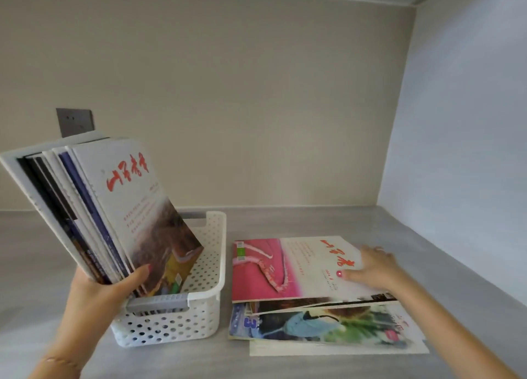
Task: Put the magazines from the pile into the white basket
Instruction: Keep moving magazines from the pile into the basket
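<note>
- The white basket (182, 319) stands on the grey surface (285, 224) at about 7 o'clock of the view; it has perforated walls and grey handle strips at its near and far ends.
- A bundle of magazines (114, 207) stands on end in the basket and leans away toward 11 o'clock, its tops reaching well above the rim.
- The front magazine of the bundle has a white cover with red brush lettering and a brownish picture lower down; the ones behind it show blue, dark and white edges.
- The left hand (99, 290) grasps the bundle near its lower edge, with the thumb across the front cover and the fingers hidden behind the stack.
- The pile (322, 316) lies flat on the surface just beside the basket, at about 5 o'clock, its magazines fanned out at slightly different angles.
- The top magazine (285, 267) of the pile has a pink picture on its left part and a white part with red lettering on the right.
- The right hand (373, 267) rests on the right-hand end of that top magazine with the fingers stretched out fairly flat and the thumb pointing toward 9 o'clock; it grips nothing.
- A grey wall socket (74, 122) sits on the beige back wall at 10 o'clock, behind the leaning bundle.
- A pale side wall closes the space at 3 o'clock.
</note>
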